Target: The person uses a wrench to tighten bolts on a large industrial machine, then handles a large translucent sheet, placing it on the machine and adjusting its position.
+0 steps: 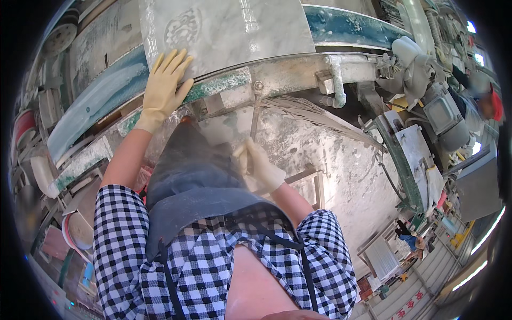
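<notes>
A grey-veined marble slab (224,32) lies flat on the machine bed (234,82), steadied at its near edge by the gloved left hand (162,88) spread flat, while the gloved right hand (258,168) grips a thin metal lever (254,114) hanging below the bed.

Marble slab (224,29) beyond top edge

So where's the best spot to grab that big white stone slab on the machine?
Probably by its near bottom edge, coming from the person's side. The marble slab lies flat and wide on the machine table, too broad to wrap fingers around, and only that edge faces the person. The gloved left hand already presses flat at its lower left corner; the right hand is lower, on a thin metal lever.
</notes>
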A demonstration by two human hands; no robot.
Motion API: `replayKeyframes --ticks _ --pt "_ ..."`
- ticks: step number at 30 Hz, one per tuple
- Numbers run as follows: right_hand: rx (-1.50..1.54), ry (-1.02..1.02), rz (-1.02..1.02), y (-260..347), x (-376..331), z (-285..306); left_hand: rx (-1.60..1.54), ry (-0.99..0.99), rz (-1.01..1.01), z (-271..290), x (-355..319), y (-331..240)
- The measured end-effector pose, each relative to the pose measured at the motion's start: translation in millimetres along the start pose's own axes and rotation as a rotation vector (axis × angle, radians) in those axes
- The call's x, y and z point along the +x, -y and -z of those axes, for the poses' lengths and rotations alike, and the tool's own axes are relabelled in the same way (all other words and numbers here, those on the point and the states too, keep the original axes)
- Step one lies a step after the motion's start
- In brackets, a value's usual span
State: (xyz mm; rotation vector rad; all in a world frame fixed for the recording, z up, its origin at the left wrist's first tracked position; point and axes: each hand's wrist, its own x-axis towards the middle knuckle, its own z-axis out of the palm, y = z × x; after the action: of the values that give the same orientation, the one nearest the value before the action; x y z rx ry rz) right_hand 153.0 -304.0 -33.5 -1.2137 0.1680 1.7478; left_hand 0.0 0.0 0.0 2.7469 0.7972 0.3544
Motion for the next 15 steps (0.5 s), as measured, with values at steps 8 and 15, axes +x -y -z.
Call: replayKeyframes --ticks 8,15 --pt "-0.129 -0.172 0.090 7.0 -5.8 -21.4 0.009 -0.017 0.000 1.5 -2.4 2.6" --pt "-0.485 -0.314 0.234 -3.1 -11.3 -23.9 -0.040 -0.029 -0.023 1.0 -3.1 8.6"
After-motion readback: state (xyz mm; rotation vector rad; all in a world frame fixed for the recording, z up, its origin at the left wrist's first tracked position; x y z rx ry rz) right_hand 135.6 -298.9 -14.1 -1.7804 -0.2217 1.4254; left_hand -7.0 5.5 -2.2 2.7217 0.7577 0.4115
